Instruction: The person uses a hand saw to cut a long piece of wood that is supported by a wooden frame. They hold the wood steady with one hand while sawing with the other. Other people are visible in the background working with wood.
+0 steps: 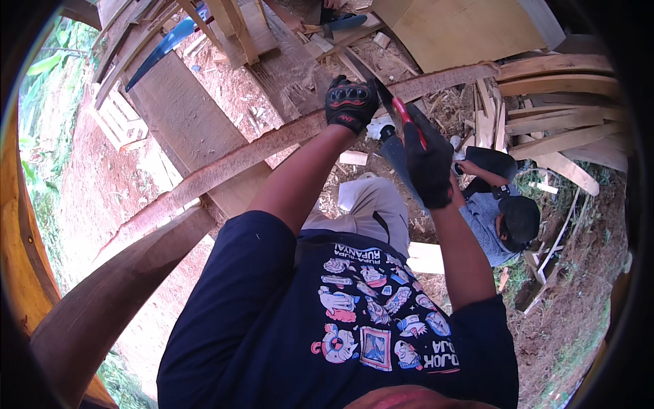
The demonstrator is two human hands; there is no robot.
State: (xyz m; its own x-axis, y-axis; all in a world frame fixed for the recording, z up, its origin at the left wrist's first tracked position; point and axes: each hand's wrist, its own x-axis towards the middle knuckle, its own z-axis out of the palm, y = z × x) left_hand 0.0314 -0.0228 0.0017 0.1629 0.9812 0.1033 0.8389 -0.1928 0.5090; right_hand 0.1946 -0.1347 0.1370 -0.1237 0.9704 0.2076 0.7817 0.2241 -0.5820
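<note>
A long, rough-edged wooden plank [204, 178] runs slantwise in front of me, from the lower left to the upper right. My left hand [351, 103], in a black glove with hard knuckle guards, is closed over the plank, its fingertips partly hidden. Just right of it, a red-handled handsaw [383, 91] has its dark blade against the plank, pointing up and away. Its handle is in my right hand [428, 160], also black-gloved and closed. Whether the teeth have cut into the wood cannot be made out.
A wide board [180, 109] lies beneath the plank at the left. Cut boards [558, 75] are stacked at the right, and a pale sheet [463, 31] stands at the far side. A co-worker in a black cap [519, 219] crouches at the right. A blue saw [163, 49] lies far left.
</note>
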